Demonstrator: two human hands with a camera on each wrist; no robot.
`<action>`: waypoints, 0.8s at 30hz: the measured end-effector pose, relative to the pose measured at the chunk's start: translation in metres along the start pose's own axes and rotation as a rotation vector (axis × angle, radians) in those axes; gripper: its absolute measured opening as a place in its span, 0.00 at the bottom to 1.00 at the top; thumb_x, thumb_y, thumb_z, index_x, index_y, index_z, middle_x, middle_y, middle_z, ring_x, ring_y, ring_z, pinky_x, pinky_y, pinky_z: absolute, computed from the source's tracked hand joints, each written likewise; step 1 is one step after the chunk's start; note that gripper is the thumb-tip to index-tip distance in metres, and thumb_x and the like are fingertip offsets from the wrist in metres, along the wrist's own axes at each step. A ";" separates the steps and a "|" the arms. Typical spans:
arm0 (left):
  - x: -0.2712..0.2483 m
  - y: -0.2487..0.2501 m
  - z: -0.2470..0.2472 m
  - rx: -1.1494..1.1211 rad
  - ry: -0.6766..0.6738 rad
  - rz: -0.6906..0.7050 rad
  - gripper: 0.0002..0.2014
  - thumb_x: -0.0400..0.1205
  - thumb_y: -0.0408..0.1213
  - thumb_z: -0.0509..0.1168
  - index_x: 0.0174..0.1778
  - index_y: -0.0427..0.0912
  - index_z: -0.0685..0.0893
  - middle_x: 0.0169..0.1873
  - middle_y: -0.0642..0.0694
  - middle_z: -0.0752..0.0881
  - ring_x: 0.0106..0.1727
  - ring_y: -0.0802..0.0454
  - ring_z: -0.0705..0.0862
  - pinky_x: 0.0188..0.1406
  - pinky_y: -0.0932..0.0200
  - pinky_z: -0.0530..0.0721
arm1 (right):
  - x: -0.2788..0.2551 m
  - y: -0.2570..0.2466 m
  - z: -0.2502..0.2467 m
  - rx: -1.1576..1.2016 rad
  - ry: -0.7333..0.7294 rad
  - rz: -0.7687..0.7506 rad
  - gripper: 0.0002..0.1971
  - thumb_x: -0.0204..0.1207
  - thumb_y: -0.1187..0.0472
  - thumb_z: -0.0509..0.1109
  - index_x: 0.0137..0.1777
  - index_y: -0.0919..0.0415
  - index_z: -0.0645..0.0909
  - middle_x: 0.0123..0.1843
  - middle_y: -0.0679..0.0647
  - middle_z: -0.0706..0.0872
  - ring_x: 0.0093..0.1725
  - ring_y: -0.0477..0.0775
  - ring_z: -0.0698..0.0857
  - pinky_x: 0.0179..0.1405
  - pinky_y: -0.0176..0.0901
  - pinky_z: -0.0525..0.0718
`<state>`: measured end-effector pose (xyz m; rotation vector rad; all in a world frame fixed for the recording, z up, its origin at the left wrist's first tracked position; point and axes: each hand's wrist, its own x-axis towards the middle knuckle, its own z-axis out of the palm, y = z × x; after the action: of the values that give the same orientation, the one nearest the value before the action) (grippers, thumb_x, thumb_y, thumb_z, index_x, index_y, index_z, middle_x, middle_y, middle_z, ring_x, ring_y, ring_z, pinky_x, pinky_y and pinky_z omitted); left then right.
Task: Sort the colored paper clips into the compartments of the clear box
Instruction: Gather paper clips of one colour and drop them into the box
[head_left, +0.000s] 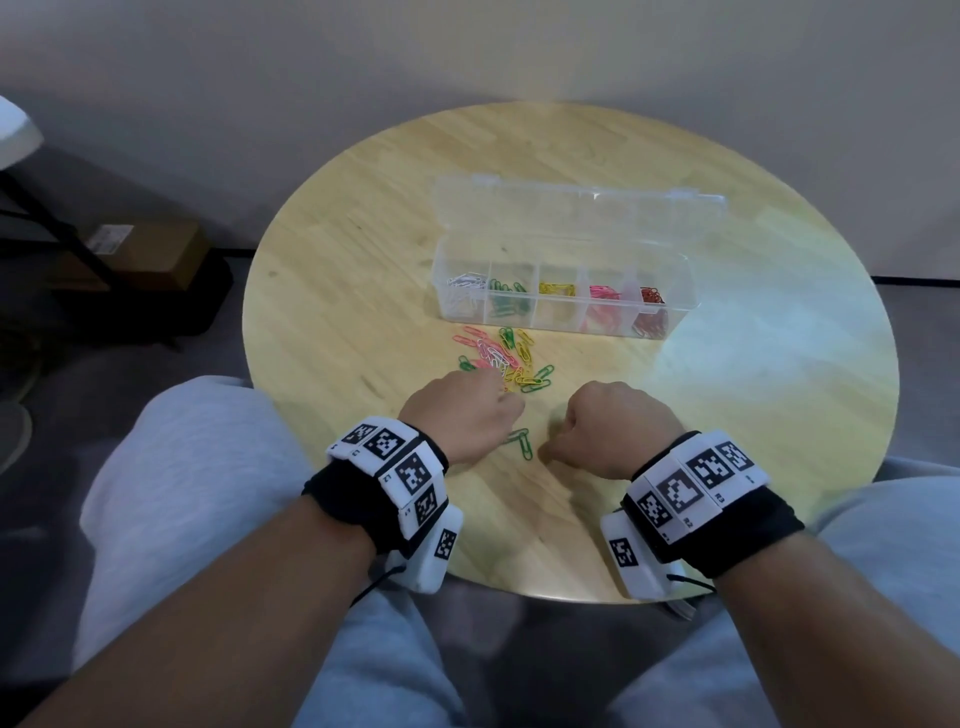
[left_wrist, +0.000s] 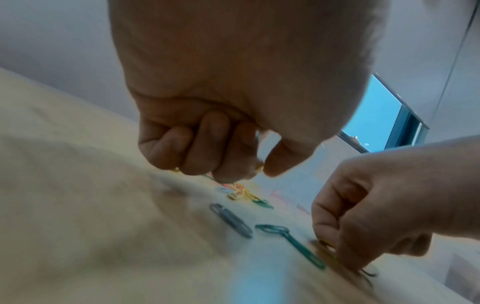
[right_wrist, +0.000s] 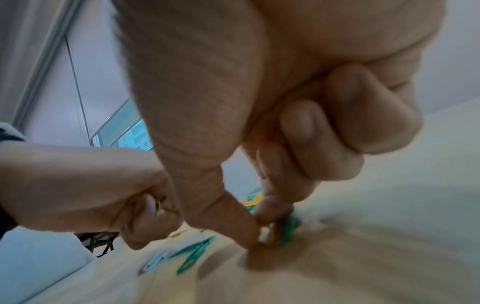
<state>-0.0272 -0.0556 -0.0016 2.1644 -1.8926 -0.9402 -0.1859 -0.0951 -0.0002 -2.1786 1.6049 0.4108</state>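
Note:
The clear box (head_left: 439, 270) lies open at mid-table, its compartments holding white, green, yellow, pink and red clips from left to right. A loose pile of mixed clips (head_left: 501, 358) lies in front of it. My left hand (head_left: 511, 402) (left_wrist: 257, 170) hovers at the pile's near edge, curled, and pinches a yellow clip (right_wrist: 166, 208) between thumb and forefinger. My right hand (head_left: 550, 449) (right_wrist: 265, 230) has thumb and forefinger down on the table, pinching a yellow and a green clip (right_wrist: 287, 229). Two green clips (head_left: 522, 442) (left_wrist: 291, 242) and a white clip (left_wrist: 231, 220) lie between the hands.
The round wooden table (head_left: 753, 364) has its near edge (head_left: 519, 592) just above my grey-trousered knees (head_left: 182, 467). The box's lid (head_left: 571, 208) stands tilted back behind it. A cardboard box (head_left: 150, 249) sits on the floor at left.

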 end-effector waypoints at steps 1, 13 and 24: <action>0.000 0.000 -0.002 -0.074 0.017 0.023 0.13 0.80 0.45 0.51 0.32 0.43 0.66 0.31 0.45 0.74 0.33 0.45 0.71 0.33 0.51 0.68 | 0.000 0.001 0.000 0.013 -0.011 0.004 0.22 0.67 0.37 0.74 0.35 0.56 0.76 0.36 0.51 0.82 0.39 0.57 0.84 0.36 0.44 0.82; -0.001 0.002 -0.024 -0.958 0.033 0.066 0.19 0.85 0.33 0.54 0.27 0.47 0.61 0.20 0.48 0.60 0.25 0.51 0.52 0.27 0.54 0.52 | -0.003 0.016 -0.023 1.282 -0.025 0.074 0.18 0.76 0.59 0.57 0.25 0.53 0.61 0.23 0.51 0.62 0.21 0.50 0.55 0.21 0.38 0.53; -0.001 -0.004 -0.035 -1.057 0.045 -0.030 0.12 0.84 0.26 0.52 0.40 0.38 0.79 0.24 0.41 0.70 0.20 0.48 0.61 0.23 0.62 0.58 | 0.010 0.014 -0.045 1.327 0.028 0.165 0.09 0.75 0.74 0.58 0.42 0.68 0.79 0.30 0.57 0.75 0.25 0.50 0.69 0.23 0.38 0.66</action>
<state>-0.0057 -0.0643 0.0248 1.5115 -0.9312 -1.4242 -0.1964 -0.1286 0.0329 -1.0262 1.3876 -0.5354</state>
